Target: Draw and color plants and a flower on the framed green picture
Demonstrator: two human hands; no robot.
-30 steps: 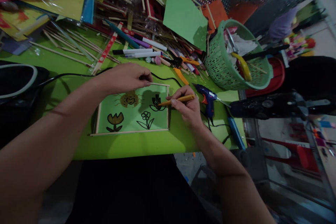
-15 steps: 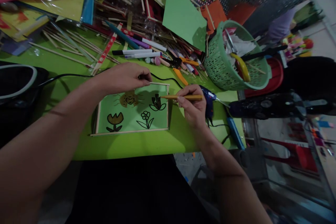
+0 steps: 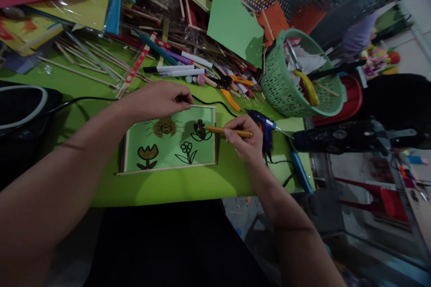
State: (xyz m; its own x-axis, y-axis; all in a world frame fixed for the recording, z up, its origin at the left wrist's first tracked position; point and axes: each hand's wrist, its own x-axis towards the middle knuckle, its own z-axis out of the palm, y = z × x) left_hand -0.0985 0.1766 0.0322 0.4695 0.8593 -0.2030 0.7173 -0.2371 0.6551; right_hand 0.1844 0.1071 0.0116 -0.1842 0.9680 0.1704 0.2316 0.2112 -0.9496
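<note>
Marker (image 3: 217, 130), slim and ochre, is clamped in my right hand (image 3: 248, 140) for control; my left hand (image 3: 160, 98), grip unclear, apparently steadies the stick-framed green card (image 3: 168, 150).

No legible lettering or numerals, pale markings on the red strip (image 3: 138, 65) atop the worktop (image 3: 161, 189), too small to read

My right hand (image 3: 245, 137) has shifted right, now partly hiding the blue glue gun (image 3: 266, 129), and the slim ochre pen's (image 3: 218, 130) back end has swung nearer me.
</note>
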